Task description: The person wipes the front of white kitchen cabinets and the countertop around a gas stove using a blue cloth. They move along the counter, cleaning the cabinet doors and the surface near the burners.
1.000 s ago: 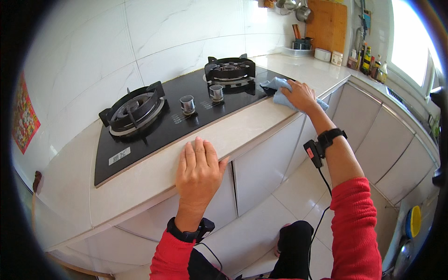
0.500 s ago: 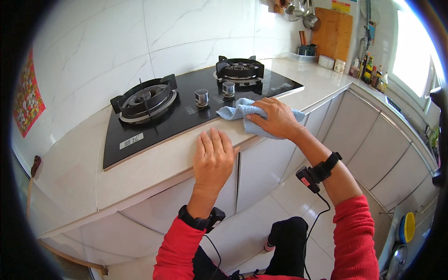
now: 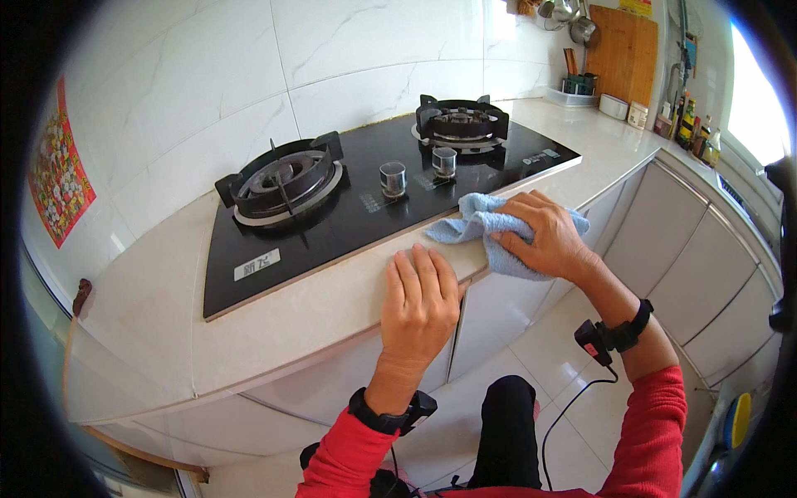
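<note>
A light blue cloth [image 3: 481, 222] lies bunched on the front strip of the countertop [image 3: 282, 332], partly hanging over its edge. My right hand [image 3: 544, 235] is closed over the cloth and presses it against the counter. My left hand [image 3: 421, 299] rests on the counter's front edge to the left of the cloth, its fingers stretched out and holding nothing. Just beyond both hands is a black glass gas stove [image 3: 332, 241], with two metallic knobs, a left burner [image 3: 282, 184] and a right burner [image 3: 462, 124].
At the back right stand a wooden cutting board [image 3: 623, 62], a utensil holder [image 3: 579, 85], a white container [image 3: 613, 106] and several bottles [image 3: 687, 124]. Pale cabinets [image 3: 656, 203] run below the counter. A wall of marbled tiles [image 3: 191, 91] rises behind the stove.
The view has shifted, so the stove and counter sit further right in the picture. Both hands keep nearly the same places on the counter, the right still on the cloth.
</note>
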A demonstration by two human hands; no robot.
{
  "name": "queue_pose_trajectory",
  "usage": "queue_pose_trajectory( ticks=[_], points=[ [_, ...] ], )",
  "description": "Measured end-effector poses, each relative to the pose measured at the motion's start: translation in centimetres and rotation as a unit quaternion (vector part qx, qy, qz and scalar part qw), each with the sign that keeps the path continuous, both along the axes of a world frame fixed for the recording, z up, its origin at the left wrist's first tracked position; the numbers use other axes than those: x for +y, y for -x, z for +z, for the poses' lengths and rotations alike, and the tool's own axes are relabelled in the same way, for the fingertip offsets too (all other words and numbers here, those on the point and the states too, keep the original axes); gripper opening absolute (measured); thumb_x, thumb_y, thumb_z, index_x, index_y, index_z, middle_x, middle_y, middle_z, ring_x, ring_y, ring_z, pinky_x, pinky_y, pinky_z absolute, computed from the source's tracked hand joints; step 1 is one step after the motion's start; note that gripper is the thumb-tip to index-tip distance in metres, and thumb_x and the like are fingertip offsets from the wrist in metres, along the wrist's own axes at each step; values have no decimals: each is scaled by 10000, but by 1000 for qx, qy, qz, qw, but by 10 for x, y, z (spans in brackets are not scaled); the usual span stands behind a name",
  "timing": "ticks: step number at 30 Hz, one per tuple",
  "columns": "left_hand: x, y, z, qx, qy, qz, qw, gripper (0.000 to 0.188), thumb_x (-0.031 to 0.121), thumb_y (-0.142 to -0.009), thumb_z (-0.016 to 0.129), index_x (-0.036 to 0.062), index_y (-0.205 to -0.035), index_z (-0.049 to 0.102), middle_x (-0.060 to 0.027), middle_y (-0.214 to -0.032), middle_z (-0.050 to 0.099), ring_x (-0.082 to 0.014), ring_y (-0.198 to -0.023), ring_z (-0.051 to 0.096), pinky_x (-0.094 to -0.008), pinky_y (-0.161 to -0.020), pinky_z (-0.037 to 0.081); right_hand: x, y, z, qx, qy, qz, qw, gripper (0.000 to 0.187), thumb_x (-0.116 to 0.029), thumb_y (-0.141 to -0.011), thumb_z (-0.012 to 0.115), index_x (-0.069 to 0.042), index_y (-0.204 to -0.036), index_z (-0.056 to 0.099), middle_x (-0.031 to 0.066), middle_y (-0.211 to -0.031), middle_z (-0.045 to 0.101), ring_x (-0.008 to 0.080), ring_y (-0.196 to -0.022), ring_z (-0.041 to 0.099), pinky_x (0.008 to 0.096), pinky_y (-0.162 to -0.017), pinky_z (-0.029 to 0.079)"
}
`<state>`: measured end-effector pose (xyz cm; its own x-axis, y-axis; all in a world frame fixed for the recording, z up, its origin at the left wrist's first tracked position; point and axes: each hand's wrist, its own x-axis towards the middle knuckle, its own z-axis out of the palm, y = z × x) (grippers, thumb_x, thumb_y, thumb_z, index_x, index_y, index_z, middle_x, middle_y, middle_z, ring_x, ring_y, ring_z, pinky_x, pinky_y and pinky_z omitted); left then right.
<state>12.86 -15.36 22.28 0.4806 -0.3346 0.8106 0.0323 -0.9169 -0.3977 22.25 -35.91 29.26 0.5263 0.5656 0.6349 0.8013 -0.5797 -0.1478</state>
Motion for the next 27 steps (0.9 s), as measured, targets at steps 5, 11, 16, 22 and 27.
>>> queue_pose_trajectory(
  ticks=[5, 11, 16, 22, 27],
  points=[
    [-1, 1, 1, -5, 12, -4, 1000, 501, 415, -941, 538, -45, -1108, 648, -231, -1142, 665, -387, -1044, 644, -463, -990, 474, 1, 11, 9, 2, 28, 27, 999, 305, -241, -817, 731, -68, -1066, 706, 121, -1027, 688, 309, -945, 626, 419, -854, 505],
    [-5, 3, 2, -13, 64, -31, 997, 524, 366, -779, 742, -35, -1101, 644, -191, -1129, 661, -372, -1048, 626, -437, -952, 493, -9, -27, 35, -32, 24, -7, 999, 345, -240, -843, 701, -93, -1154, 673, 112, -1095, 669, 308, -1056, 594, 438, -918, 467],
    [-7, 7, 5, -2, 69, -31, 997, 550, 332, -737, 781, -25, -1128, 632, -182, -1143, 662, -356, -1070, 625, -428, -971, 490, -24, -78, 16, 44, 111, -56, 991, 383, -345, -940, 581, -189, -1290, 587, 87, -1261, 612, 325, -1196, 534, 476, -994, 427],
    [-10, 9, 11, 15, 74, -20, 997, 526, 328, -742, 776, -17, -1116, 641, -176, -1149, 670, -354, -1069, 631, -428, -957, 505, -87, -143, 23, 95, 124, -213, 964, 453, -439, -971, 486, -197, -1351, 533, 94, -1326, 586, 332, -1254, 509, 514, -1021, 394],
    [-9, 6, 12, 1, 48, -16, 999, 477, 415, -873, 654, -14, -1080, 651, -177, -1112, 678, -361, -1020, 652, -426, -932, 524, -128, -196, 27, 149, 114, -313, 931, 511, -482, -987, 425, -189, -1402, 480, 114, -1376, 556, 335, -1287, 490, 566, -1038, 358]
  ],
)
